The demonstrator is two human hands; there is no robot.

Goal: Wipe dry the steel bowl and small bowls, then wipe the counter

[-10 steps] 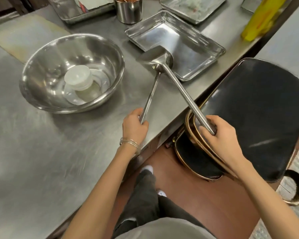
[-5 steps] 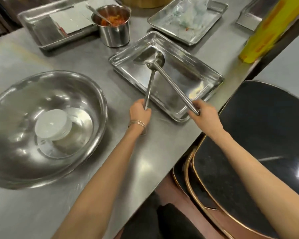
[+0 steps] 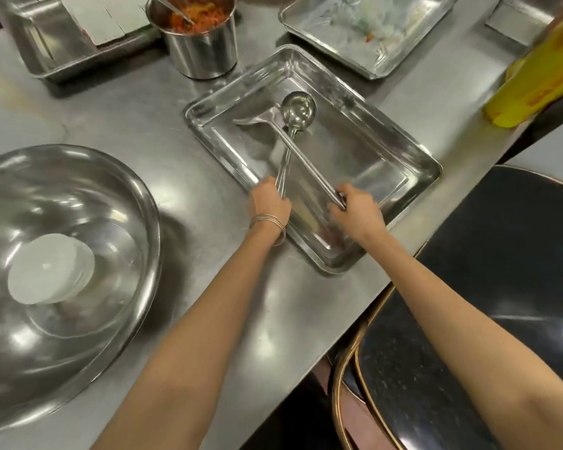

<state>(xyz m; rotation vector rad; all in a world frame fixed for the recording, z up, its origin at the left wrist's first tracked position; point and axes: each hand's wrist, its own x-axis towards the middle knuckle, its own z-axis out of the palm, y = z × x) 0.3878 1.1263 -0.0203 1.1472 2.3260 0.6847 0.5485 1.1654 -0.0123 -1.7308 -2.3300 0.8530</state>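
Note:
A large steel bowl (image 3: 78,336) sits on the steel counter (image 3: 182,164) at the left, with a stack of small white bowls (image 3: 51,274) upside down inside it. To its right is a shallow steel tray (image 3: 423,170). My left hand (image 3: 268,204) grips the handle of a steel ladle (image 3: 298,110). My right hand (image 3: 355,214) grips the handle of a steel spatula (image 3: 257,120). The two handles cross, and both heads lie inside the tray. No cloth is in view.
A steel pot of red-orange food (image 3: 199,43) stands behind the tray. More steel trays sit at the back left (image 3: 43,50) and back right (image 3: 364,37). A yellow container (image 3: 540,69) is at the far right. Stacked black trays (image 3: 501,287) lie beyond the counter's edge.
Both hands carried the ladle and spatula forward over the counter and lowered them into the steel tray. The view has shifted closer, so the big bowl now sits lower left.

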